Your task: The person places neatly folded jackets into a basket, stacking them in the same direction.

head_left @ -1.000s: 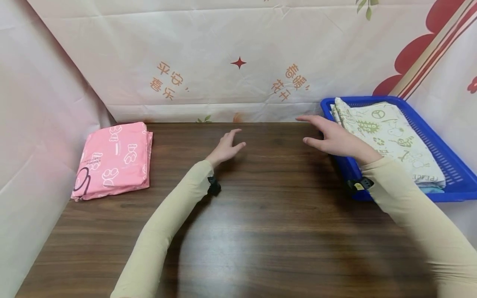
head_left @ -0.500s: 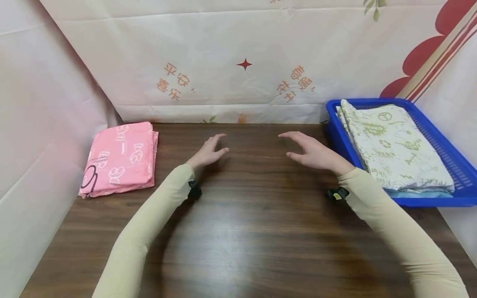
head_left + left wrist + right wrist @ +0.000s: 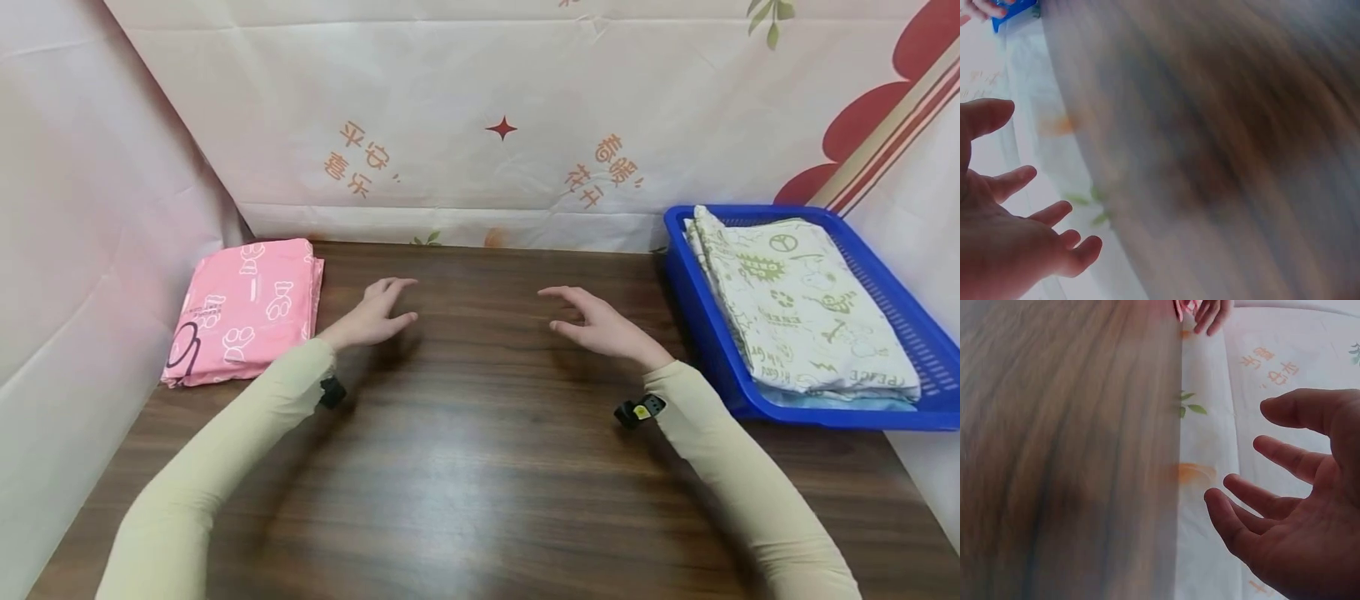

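Note:
Above the dark wood table, my left hand (image 3: 371, 317) holds nothing, its fingers spread and relaxed, with the palm toward the middle. A folded pink cloth (image 3: 247, 312) with white line drawings lies just to its left, partly overlapped by the sleeve. My right hand (image 3: 600, 327) hangs over the table on the other side, thumb and fingers apart and nothing between them. Nearest to it on the right is a blue plastic basket (image 3: 708, 333), which bears a folded white cloth (image 3: 810, 308) with olive-green prints. A light blue cloth (image 3: 840, 400) peeks out beneath the white one.
The wood tabletop (image 3: 450, 467) stretches between and in front of the hands. A pale printed curtain (image 3: 450, 83) hangs along the back edge, and similar sheets close off the left and right sides. Each wrist carries a small black camera, such as the right camera (image 3: 637, 411).
Both hands have moved left and somewhat toward the front; the right one has come away from beside the basket, the left one nearer the pink cloth. The view has shifted slightly.

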Demonstrator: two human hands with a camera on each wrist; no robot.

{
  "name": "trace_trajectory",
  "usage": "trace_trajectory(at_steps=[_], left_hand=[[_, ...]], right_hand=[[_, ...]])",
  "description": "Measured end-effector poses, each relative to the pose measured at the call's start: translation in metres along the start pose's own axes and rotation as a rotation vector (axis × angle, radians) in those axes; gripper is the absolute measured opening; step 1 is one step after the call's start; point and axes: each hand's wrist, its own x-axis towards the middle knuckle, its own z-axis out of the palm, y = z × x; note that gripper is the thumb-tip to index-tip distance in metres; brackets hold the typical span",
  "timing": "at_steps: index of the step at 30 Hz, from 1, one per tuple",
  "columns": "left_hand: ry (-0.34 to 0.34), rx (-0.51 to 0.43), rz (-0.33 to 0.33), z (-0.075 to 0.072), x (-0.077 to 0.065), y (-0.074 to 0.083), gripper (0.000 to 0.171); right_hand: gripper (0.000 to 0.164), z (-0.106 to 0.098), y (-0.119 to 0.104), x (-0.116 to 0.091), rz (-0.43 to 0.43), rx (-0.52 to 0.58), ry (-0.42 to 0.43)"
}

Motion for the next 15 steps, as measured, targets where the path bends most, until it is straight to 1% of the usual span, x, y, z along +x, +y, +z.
trace_trajectory(at_steps=[3, 5, 7, 10, 12, 15], left_hand=[[0.055, 0.028, -0.024, -0.016, -0.013, -0.009, 0.059], [0.079, 0.034, -0.049, -0.028, -0.022, -0.016, 0.059], [0.091, 0.033, -0.077, -0.04, -0.031, -0.023, 0.059], [0.085, 0.018, -0.129, -0.057, -0.046, -0.033, 0.06], [0.085, 0.006, -0.164, -0.067, -0.054, -0.041, 0.062], [0.107, -0.003, -0.206, -0.079, -0.067, -0.053, 0.063]], right_hand=[[0.049, 0.007, 0.001, 0.004, -0.006, 0.059, -0.001], [0.048, 0.012, 0.002, 0.006, -0.005, 0.091, -0.007], [0.047, 0.016, 0.003, 0.008, -0.002, 0.115, -0.014], [0.046, 0.021, 0.004, 0.011, 0.009, 0.159, -0.028], [0.046, 0.024, 0.004, 0.012, 0.02, 0.199, -0.035], [0.047, 0.026, 0.004, 0.014, 0.033, 0.264, -0.036]])
